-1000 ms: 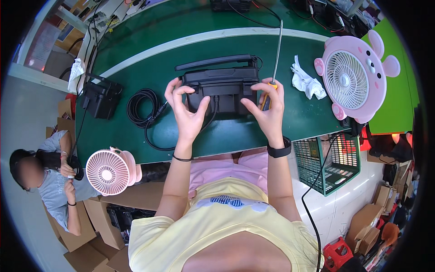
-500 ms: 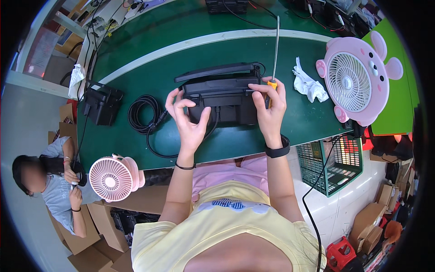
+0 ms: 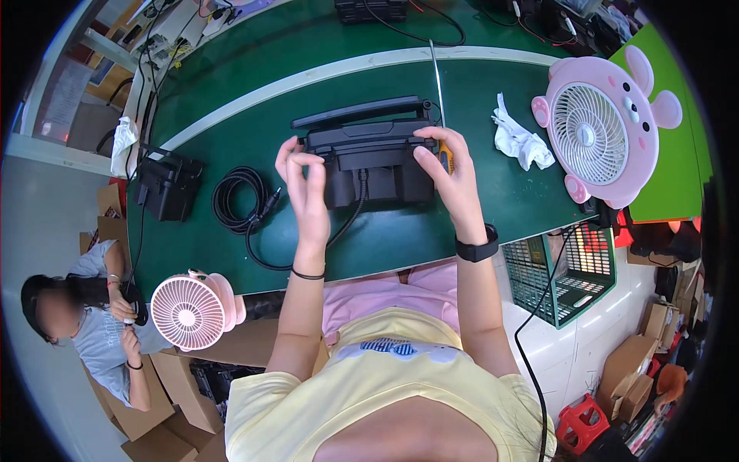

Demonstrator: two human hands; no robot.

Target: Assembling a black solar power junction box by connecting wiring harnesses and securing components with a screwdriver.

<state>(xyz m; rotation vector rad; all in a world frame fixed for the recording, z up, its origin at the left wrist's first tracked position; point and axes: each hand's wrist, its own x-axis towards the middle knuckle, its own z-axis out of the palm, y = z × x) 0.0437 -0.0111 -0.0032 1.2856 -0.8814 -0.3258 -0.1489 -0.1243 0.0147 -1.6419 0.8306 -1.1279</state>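
A black plastic case [image 3: 377, 146] stands on the green table in front of me, with a long flat black piece [image 3: 354, 113] along its far side. From its near face comes a black cable [image 3: 362, 189]. My left hand [image 3: 306, 181] grips the case's left end, fingers curled at the corner. At the right end, the thumb and index finger of my right hand [image 3: 454, 165] press on the corner. That hand also holds a screwdriver [image 3: 445, 156] with a yellow-orange handle, its long shaft pointing away from me; my fingers partly hide the handle.
A cable coil [image 3: 235, 202] and another black case [image 3: 169, 181] lie to the left. Crumpled tissue [image 3: 520, 138] and a pink fan [image 3: 596, 135] are on the right. A small fan [image 3: 188, 312] is at the near edge, a green crate [image 3: 566, 289] below. A person [image 3: 108, 323] sits at left.
The screwdriver's shaft has swung to the left, and its handle sits lower behind my right hand. The case is tilted slightly differently; both hands remain at its ends.
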